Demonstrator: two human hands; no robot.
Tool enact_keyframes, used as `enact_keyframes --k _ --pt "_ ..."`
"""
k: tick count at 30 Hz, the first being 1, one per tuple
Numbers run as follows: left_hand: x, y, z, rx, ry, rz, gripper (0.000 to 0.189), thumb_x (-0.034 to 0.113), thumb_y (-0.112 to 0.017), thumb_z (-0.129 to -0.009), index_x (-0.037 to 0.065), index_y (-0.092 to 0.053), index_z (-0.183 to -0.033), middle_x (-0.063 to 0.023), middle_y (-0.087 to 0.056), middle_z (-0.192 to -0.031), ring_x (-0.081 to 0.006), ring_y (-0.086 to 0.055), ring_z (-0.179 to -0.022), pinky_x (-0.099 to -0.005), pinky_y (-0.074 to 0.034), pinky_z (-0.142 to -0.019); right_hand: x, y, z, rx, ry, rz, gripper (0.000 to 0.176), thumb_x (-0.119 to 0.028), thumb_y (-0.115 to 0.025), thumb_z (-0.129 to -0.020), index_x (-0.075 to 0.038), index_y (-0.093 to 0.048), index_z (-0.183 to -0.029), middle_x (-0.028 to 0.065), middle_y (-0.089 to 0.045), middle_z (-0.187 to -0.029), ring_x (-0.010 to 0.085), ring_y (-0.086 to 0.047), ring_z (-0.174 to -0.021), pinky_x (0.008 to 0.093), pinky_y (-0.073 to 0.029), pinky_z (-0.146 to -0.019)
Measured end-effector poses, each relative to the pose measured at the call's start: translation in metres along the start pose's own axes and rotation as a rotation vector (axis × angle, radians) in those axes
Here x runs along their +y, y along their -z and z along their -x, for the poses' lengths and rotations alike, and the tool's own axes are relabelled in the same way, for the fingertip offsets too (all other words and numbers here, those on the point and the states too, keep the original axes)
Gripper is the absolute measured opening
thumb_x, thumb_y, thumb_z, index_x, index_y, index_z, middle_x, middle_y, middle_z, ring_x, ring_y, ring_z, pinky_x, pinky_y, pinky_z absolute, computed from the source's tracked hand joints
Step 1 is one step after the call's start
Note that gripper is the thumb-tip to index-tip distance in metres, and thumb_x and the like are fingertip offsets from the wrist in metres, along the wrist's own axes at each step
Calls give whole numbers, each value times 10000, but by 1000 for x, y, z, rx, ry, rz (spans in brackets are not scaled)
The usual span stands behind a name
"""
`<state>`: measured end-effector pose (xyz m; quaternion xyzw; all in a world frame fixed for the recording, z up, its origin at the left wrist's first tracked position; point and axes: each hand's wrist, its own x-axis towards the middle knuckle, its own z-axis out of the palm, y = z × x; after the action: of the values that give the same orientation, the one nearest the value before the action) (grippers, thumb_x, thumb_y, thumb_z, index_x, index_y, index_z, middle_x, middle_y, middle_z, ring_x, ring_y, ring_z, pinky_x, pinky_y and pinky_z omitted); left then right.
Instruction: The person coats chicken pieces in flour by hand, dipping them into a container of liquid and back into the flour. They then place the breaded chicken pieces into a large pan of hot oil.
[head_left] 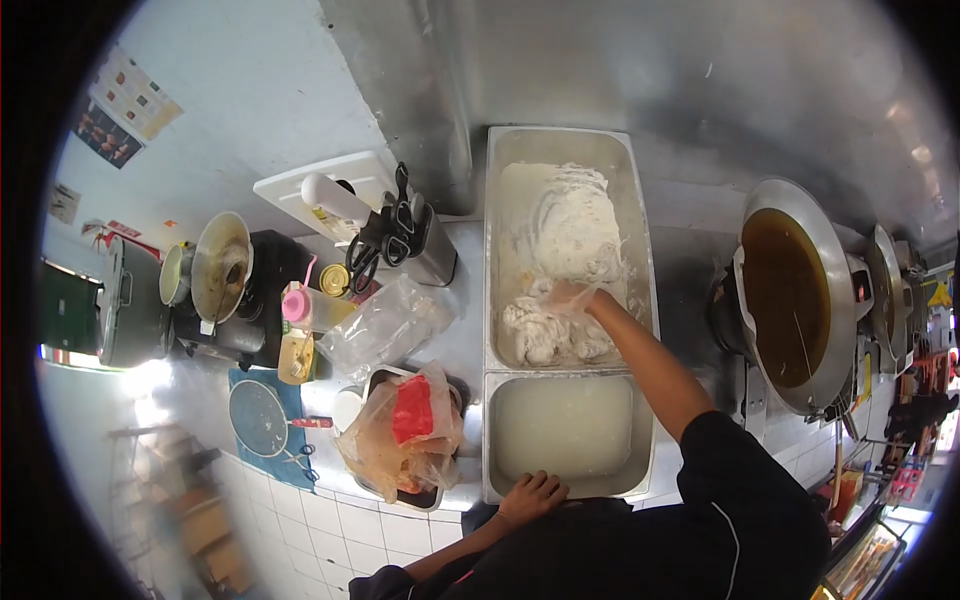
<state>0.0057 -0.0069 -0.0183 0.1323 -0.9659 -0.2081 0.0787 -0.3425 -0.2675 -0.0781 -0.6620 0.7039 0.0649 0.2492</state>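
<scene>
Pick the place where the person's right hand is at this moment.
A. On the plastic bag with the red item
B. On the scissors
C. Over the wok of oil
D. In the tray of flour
D: the right hand reaches into the flour tray among the coated pieces, while the left hand rests on the near rim of the tray of pale liquid.

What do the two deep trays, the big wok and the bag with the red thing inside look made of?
Flour tray and batter tray: sheet metal, probably stainless steel, with a brushed grey look and dull glints on the rims. Wok: metal too, with a silvery rim, holding brown liquid. Bag: thin clear plastic, crumpled, with the red contents showing through.
</scene>
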Motion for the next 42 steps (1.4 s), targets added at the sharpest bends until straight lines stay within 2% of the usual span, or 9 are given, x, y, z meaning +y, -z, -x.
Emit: enact_keyframes --k 3,6,13,16,25,28,31,35,42 --pt "5 10 -5 53 17 16 188 336 -653 -881 185 -596 -976 9 -561 -935 -176 -577 -891 -331 -465 -717 39 9 19 -198 180 -465 573 -423 -618 -901 -52 -590 -1336 191 -650 -1290 347 -617 -1182 400 -471 -1041" --pt "4 14 -15 165 6 14 345 500 -683 -881 168 -590 -874 2 -543 -844 -172 -571 -816 -318 -448 -664 69 34 39 75 62 -609 572 -416 -608 -900 -33 -592 -1325 212 -662 -1244 311 -631 -1163 375 -486 -1008" --pt "6 16 -16 220 1 0 383 521 -698 -870 154 -594 -825 -5 -543 -821 -186 -569 -807 -325 -443 -654 67 8 35 155 -50 25 586 -313 -609 -865 24 -557 -1342 277 -633 -1263 333 -628 -1178 448 -501 -969" --pt "7 14 -15 239 11 19 383 522 -689 -875 154 -596 -822 -7 -544 -826 -191 -569 -811 -331 -446 -657 21 32 41 -266 -276 -22 615 -314 -614 -844 30 -566 -1352 266 -630 -1281 344 -601 -1214 426 -475 -1010" --pt "7 13 -12 291 11 15 414 553 -669 -872 151 -597 -807 -10 -543 -842 -190 -571 -826 -341 -445 -674 37 -9 57 -10 -239 -1142 481 -322 -578 -946 -31 -611 -1327 145 -656 -1265 245 -584 -1158 378 -434 -1017" --pt "7 8 -10 287 15 24 414 555 -665 -872 150 -606 -809 -14 -549 -850 -194 -571 -832 -346 -443 -678 74 -18 62 335 78 -875 500 -427 -582 -987 -60 -587 -1326 79 -652 -1214 198 -584 -1168 335 -471 -976" --pt "5 7 -9 292 13 31 407 553 -660 -876 151 -611 -827 -16 -556 -859 -197 -573 -844 -349 -445 -680 59 30 86 -10 -294 -711 463 -388 -547 -995 -42 -595 -1298 99 -609 -1309 220 -571 -1216 347 -476 -989" --pt "6 9 -8 264 29 53 400 551 -648 -885 153 -618 -859 -19 -566 -870 -204 -578 -870 -360 -458 -694 0 52 107 -541 -269 347 474 -365 -486 -1005 -8 -578 -1304 151 -579 -1393 285 -563 -1264 403 -457 -1058" --pt "8 7 -7 271 54 12 418 570 -634 -883 154 -631 -850 -17 -578 -881 -210 -579 -898 -368 -458 -702 20 27 95 -325 -168 -377 482 -366 -494 -1005 -13 -557 -1327 155 -576 -1389 282 -575 -1242 404 -470 -1047"
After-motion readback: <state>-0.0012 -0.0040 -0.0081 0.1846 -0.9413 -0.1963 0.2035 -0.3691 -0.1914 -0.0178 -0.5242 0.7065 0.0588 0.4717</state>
